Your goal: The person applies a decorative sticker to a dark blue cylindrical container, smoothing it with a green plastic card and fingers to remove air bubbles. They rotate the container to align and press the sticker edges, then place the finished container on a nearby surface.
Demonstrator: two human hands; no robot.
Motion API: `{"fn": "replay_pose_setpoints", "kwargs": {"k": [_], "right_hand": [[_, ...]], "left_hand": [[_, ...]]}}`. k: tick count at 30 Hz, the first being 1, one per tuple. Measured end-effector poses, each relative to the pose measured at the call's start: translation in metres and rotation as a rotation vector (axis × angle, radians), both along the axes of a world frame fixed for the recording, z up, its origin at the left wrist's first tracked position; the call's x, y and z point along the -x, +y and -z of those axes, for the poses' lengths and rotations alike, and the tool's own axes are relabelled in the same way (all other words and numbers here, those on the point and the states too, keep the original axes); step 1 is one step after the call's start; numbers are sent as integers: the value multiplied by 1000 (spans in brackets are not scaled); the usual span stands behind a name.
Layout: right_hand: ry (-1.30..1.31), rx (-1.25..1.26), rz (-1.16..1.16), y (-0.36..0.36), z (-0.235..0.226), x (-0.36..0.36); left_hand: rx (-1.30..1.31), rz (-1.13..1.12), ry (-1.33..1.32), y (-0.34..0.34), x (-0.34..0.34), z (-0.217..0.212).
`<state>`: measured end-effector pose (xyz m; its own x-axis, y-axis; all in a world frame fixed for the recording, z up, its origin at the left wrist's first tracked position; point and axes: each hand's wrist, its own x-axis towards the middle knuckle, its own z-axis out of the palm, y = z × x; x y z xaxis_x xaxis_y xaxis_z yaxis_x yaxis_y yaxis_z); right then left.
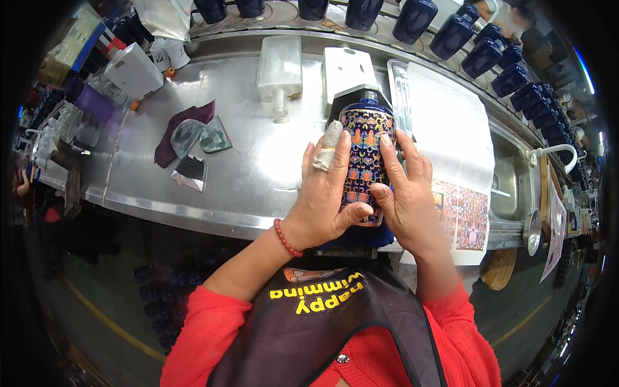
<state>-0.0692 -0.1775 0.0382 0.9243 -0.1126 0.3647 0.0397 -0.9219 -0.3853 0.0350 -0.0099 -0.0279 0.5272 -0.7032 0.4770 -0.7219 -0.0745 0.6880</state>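
Note:
A dark blue bottle (366, 169) with an orange, gold and white floral pattern lies at the table's front edge, its neck pointing away from me. My left hand (324, 193) grips its left side, with the thumb over the lower part. A grey cloth wrap (329, 146) covers one finger of that hand. My right hand (409, 193) holds the opposite side, fingertips and thumb pressed on the patterned surface. Behind the bottle's neck is a dark angular holder (348, 97), mostly hidden. Right of my hands lies a large white sheet (448, 122) with printed floral pieces (461, 216) on its near part.
On the metal table (238, 174) lie a clear bottle (280, 68), a white box (348, 68), a purple cloth (173, 138) and teal scraper-like pieces (215, 135). A sink (509, 187) is at right. Blue bottles (412, 19) line a conveyor along the back.

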Motion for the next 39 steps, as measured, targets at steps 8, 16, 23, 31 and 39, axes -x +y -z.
{"fn": "replay_pose_setpoints", "kwargs": {"k": [8, 16, 23, 31, 39], "right_hand": [[30, -42, 6, -5, -6, -9], [-1, 34, -21, -10, -8, -18], [9, -26, 10, -14, -8, -25], [-7, -56, 5, -18, -11, -32], [-24, 13, -9, -19, -11, -35]], "left_hand": [[30, 28, 18, -4, -12, -6], [30, 7, -47, -8, -15, -10], [36, 14, -14, -15, -22, -11], [56, 23, 13, -20, -27, -14], [69, 10, -1, -22, -27, -14]]}}
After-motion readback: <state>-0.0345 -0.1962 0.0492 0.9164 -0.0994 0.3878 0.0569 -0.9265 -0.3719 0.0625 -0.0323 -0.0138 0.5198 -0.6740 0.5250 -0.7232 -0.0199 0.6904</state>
